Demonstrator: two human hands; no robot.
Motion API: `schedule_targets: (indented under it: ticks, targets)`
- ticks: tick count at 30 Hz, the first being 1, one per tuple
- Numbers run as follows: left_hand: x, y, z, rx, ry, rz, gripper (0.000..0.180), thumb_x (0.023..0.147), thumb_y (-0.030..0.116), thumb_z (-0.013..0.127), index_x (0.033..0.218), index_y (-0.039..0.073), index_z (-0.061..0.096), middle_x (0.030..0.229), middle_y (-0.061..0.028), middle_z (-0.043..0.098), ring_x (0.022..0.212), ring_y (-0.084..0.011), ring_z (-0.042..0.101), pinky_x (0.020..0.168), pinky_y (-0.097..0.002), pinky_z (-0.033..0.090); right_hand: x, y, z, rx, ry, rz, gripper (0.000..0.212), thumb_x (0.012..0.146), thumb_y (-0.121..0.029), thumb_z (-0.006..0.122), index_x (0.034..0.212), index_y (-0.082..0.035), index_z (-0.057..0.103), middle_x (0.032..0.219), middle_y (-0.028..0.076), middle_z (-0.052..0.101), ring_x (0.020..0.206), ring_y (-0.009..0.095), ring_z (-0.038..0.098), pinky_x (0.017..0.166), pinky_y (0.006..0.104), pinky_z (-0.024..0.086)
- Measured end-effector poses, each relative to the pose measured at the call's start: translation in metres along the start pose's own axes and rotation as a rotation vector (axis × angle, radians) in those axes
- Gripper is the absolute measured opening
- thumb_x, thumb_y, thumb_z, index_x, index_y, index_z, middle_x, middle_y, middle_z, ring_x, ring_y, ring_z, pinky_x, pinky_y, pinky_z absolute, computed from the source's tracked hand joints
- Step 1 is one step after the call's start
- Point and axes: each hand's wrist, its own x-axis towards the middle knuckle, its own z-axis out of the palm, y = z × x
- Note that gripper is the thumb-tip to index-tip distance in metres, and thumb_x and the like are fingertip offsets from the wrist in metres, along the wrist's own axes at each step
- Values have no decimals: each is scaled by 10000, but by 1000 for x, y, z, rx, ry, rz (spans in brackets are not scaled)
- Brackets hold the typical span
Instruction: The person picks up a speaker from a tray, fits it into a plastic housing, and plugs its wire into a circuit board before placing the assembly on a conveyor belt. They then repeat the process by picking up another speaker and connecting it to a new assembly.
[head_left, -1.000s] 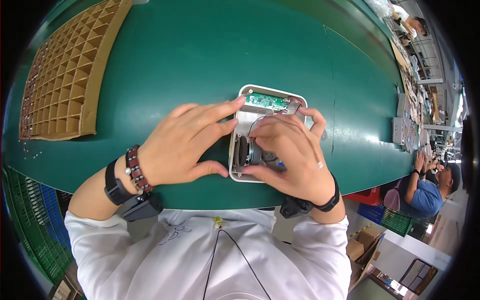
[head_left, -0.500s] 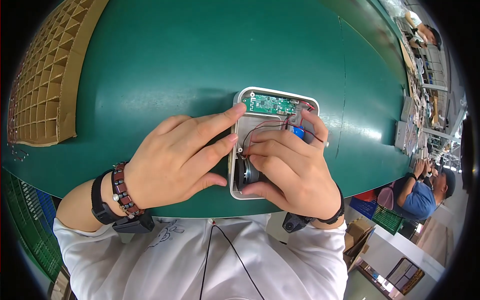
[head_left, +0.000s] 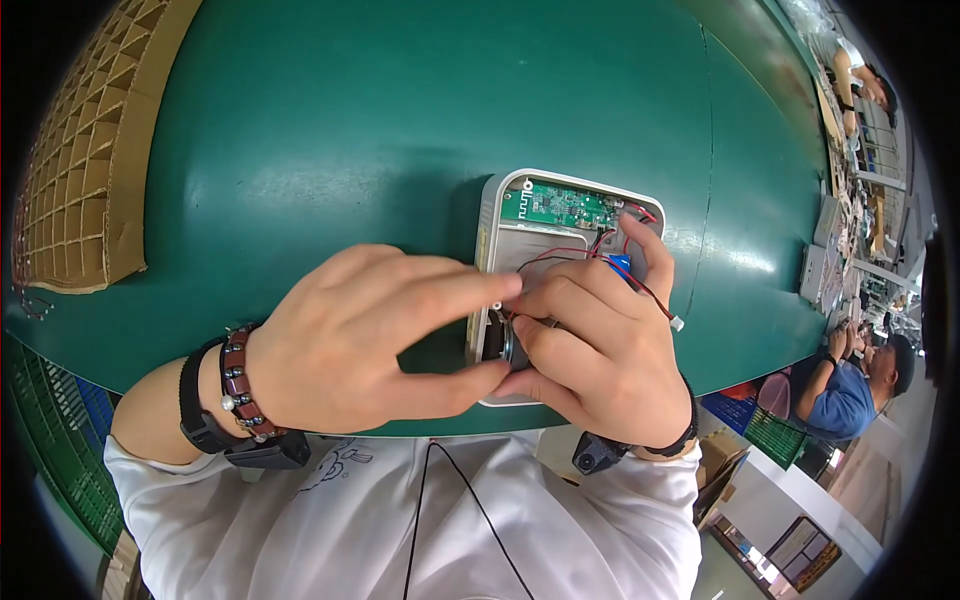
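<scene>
A shallow white-grey plastic housing (head_left: 487,230) lies on the table in front of me. A green circuit board (head_left: 560,205) is at its far end, and thin red and black wires run over a blue cylindrical part (head_left: 622,265). My right hand (head_left: 605,345) is bent over the housing, thumb and fingers closed round a black speaker (head_left: 497,337) with a metal rim, mostly hidden. From the left my left hand (head_left: 370,340) reaches in, thumb and forefinger stretched and apart at the speaker's near and far sides. A white connector (head_left: 677,323) hangs out past the housing's right wall.
A cardboard box with a grid of dividers (head_left: 110,190) stands on the green table (head_left: 330,130) at the far left. Green crates (head_left: 60,450) are below the table's left edge. On the right, a person in a blue shirt (head_left: 840,400) sits at work.
My left hand has moved right, its thumb now close to my right thumb and its forefinger over the housing. The housing sits slightly further right in view, and the white connector shows more clearly.
</scene>
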Motion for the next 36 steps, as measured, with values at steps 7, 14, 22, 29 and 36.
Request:
schedule_targets:
  ticks: [7, 14, 22, 29, 36]
  targets:
    - [2, 0, 5, -73, 48, -34, 180, 703, 207, 744, 865, 176, 670, 1096, -19, 591, 966, -218, 573, 689, -321, 472, 0, 6, 2, 24, 6, -24, 354, 674, -417, 694, 751, -96, 565, 836, 1, 607, 798, 198, 595, 997, 551, 280]
    - [-4, -5, 6, -2, 31, 41, 194, 698, 201, 735, 883, 222, 680, 1122, 13, 585, 999, -208, 545, 714, -336, 482, 0, 6, 2, 47, 5, -29, 355, 672, -396, 700, 787, -87, 571, 828, 3, 606, 791, 194, 596, 976, 533, 302]
    - [-9, -6, 5, 56, 11, 42, 231, 707, 170, 702, 913, 273, 679, 1174, 42, 568, 1025, -213, 519, 763, -340, 484, 2, 3, 1, 45, -17, -18, 357, 677, -389, 703, 804, -81, 575, 835, 11, 615, 788, 201, 596, 968, 526, 307]
    - [-9, -6, 6, 15, -26, 7, 295, 682, 108, 677, 918, 285, 678, 1184, 38, 550, 1063, -244, 493, 789, -351, 486, 0, 7, 5, 75, -7, -32, 359, 674, -394, 706, 806, -87, 574, 847, 8, 617, 799, 201, 593, 971, 523, 306]
    - [-5, -11, -2, 56, -111, 73, 384, 645, 19, 630, 925, 277, 681, 1176, 32, 550, 1048, -253, 497, 797, -341, 483, 3, 5, 0, 16, -13, -44, 365, 670, -393, 718, 812, -93, 564, 850, 4, 611, 812, 199, 584, 970, 520, 301]
